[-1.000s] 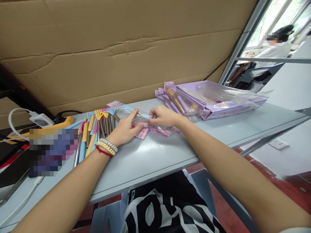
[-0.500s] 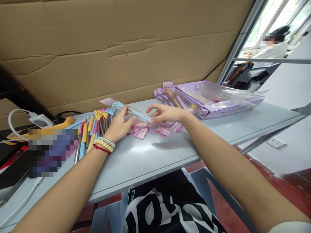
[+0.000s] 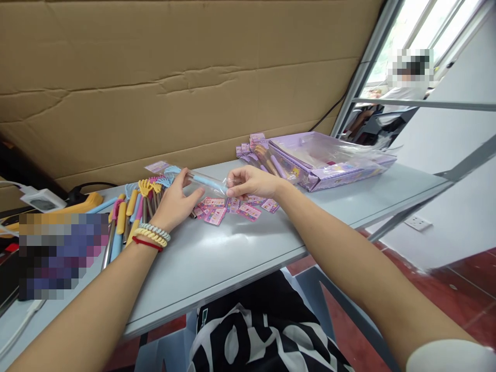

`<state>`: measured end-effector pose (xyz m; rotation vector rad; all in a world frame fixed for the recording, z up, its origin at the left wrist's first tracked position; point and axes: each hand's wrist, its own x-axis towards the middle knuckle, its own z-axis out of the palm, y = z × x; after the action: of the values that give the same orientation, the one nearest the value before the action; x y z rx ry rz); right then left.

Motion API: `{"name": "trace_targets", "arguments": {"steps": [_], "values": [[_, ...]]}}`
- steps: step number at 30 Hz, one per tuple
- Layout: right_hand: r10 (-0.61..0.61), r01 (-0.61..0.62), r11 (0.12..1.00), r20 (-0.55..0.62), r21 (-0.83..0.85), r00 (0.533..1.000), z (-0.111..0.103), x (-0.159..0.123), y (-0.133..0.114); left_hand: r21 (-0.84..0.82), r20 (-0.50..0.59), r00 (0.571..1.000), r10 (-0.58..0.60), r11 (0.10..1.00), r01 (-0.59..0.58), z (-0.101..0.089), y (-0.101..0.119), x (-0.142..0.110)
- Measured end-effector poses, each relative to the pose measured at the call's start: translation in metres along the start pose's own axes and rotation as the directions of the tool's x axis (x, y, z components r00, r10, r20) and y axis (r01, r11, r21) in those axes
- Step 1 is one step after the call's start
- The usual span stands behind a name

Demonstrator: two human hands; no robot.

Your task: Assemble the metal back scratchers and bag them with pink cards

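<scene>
A light-blue back scratcher (image 3: 209, 182) lies slantwise inside a clear plastic sleeve, with a printed card at its far left end. My left hand (image 3: 179, 199) grips the sleeve near the blue claw-shaped head, its thumb apart. At the handle end my right hand (image 3: 250, 183) pinches the sleeve, thumb and fingers together. Under the sleeve, several small pink printed cards (image 3: 215, 214) are scattered on the table. Beside my left wrist lies a row of unwrapped back scratchers (image 3: 134, 206) with yellow, blue and pink handles, partly hidden by my arm.
A purple box (image 3: 344, 175) with clear film stands at the back right of the grey table (image 3: 217, 263). Packed back scratchers (image 3: 267, 157) lean by its left side. A white charger (image 3: 42, 199) and cables lie at the left. Cardboard (image 3: 174, 77) walls the back. Another person sits beyond the frame.
My right hand's fingers have closed onto the handle end of the sleeve. The view has shifted a little to the right. My left hand keeps its grip.
</scene>
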<state>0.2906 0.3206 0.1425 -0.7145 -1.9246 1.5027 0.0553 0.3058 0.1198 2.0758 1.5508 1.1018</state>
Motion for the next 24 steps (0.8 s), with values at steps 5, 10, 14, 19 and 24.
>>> {"name": "trace_targets", "arguments": {"steps": [5,10,14,19,24], "values": [[0.198,-0.198,0.977,0.001,0.083,0.98,0.003,-0.002,-0.004,0.086,0.003,0.997,0.072,0.994,-0.072,-0.002,0.001,-0.002],[0.248,-0.253,0.958,0.057,0.134,0.967,0.002,-0.002,-0.007,0.197,0.018,0.997,0.069,0.978,-0.071,-0.004,0.011,-0.006],[0.256,-0.259,0.96,0.043,0.11,0.966,-0.001,0.001,-0.004,0.251,0.061,0.996,0.064,0.965,-0.077,-0.006,0.02,-0.009],[0.272,-0.274,0.961,-0.038,-0.039,0.961,0.0,0.003,0.0,0.273,0.109,0.988,0.11,0.952,-0.137,-0.006,0.024,-0.01],[0.174,-0.202,0.972,-0.212,-0.12,0.962,-0.001,0.003,-0.003,0.286,0.114,0.985,0.129,0.945,-0.157,-0.005,0.02,-0.009]]}}
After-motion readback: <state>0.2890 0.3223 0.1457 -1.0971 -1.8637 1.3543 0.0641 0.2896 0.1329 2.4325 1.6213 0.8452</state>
